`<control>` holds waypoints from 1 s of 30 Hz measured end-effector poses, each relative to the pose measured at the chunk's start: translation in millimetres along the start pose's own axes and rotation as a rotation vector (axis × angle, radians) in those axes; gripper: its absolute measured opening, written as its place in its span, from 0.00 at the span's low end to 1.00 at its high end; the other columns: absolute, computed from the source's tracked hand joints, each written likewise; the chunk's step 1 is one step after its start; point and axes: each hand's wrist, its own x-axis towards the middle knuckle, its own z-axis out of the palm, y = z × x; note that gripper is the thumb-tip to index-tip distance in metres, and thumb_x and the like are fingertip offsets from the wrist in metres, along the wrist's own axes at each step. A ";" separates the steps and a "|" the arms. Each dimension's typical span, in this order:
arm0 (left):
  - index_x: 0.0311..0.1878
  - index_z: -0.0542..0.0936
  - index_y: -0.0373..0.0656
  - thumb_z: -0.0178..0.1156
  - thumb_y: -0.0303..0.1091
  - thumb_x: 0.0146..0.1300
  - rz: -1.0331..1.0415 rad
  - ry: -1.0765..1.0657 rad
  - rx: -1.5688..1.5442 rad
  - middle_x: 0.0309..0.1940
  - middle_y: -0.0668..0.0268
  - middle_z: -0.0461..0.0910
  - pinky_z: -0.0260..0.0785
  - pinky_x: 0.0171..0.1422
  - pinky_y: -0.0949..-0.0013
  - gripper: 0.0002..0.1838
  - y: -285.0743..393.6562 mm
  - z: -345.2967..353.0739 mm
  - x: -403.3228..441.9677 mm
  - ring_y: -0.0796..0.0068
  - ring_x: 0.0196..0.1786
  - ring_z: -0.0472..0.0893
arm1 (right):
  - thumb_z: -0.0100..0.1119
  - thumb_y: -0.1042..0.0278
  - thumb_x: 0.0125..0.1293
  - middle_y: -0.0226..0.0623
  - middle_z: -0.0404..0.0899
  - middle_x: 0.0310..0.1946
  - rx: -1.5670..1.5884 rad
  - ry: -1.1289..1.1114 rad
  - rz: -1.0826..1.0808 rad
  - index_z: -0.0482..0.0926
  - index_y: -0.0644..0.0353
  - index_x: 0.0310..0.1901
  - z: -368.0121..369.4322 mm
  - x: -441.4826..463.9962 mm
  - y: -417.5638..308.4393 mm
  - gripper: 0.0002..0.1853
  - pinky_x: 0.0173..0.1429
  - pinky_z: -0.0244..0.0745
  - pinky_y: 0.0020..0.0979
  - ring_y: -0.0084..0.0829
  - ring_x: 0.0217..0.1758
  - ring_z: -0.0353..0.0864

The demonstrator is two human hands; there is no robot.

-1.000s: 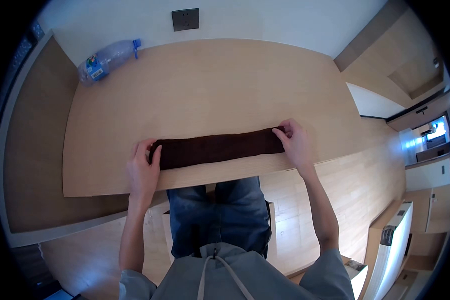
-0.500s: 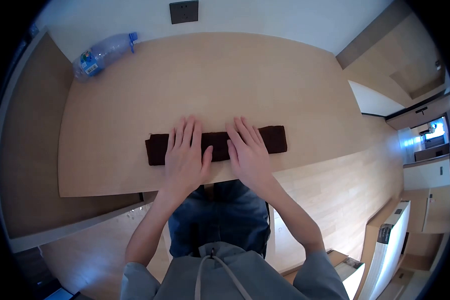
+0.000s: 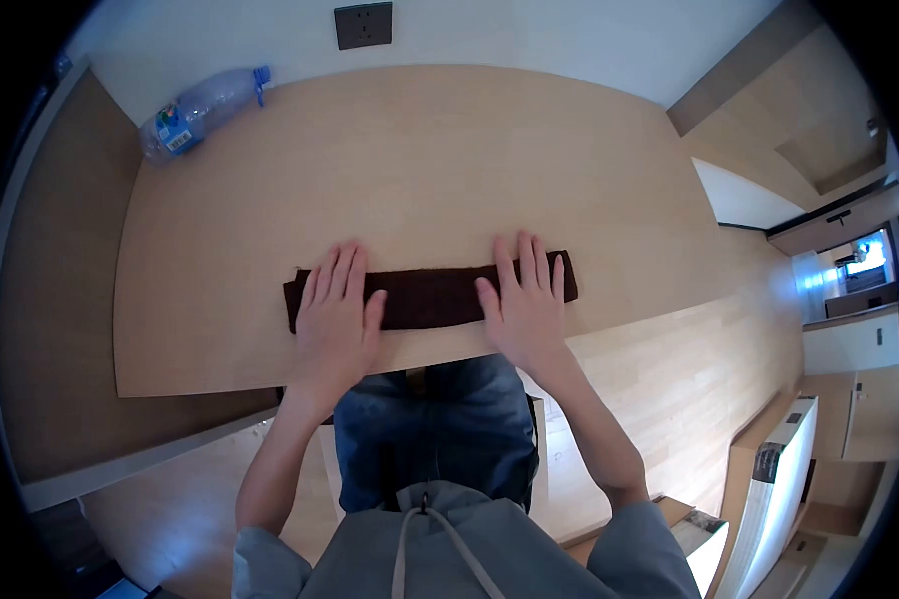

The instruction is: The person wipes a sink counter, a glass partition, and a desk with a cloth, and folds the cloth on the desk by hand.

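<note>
A dark brown cloth (image 3: 430, 298), folded into a long narrow strip, lies across the table near its front edge. My left hand (image 3: 337, 309) rests flat on the left part of the strip, fingers stretched toward the back and the thumb pointing inward. On the right part lies my right hand (image 3: 526, 299), palm down, its fingers slightly spread and reaching past the cloth's far edge. Both ends of the strip show beyond my hands, and its middle is uncovered between them.
An empty plastic bottle (image 3: 205, 112) with a blue cap lies on its side at the table's back left corner. A wooden side panel (image 3: 65, 270) borders the wooden table (image 3: 420, 150) on the left. A dark socket (image 3: 364, 26) is set in the back wall.
My hands have slid apart along the cloth, the left one leftward and the right one rightward. More of the strip's middle now shows between them.
</note>
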 end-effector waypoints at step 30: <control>0.48 0.79 0.37 0.65 0.24 0.66 -0.420 -0.146 -0.609 0.41 0.61 0.85 0.76 0.51 0.67 0.09 -77.4 -57.6 18.3 0.71 0.42 0.84 | 0.71 0.70 0.61 0.40 0.80 0.35 0.511 -0.224 0.197 0.82 0.63 0.40 -39.2 25.5 94.5 0.09 0.49 0.76 0.37 0.37 0.42 0.79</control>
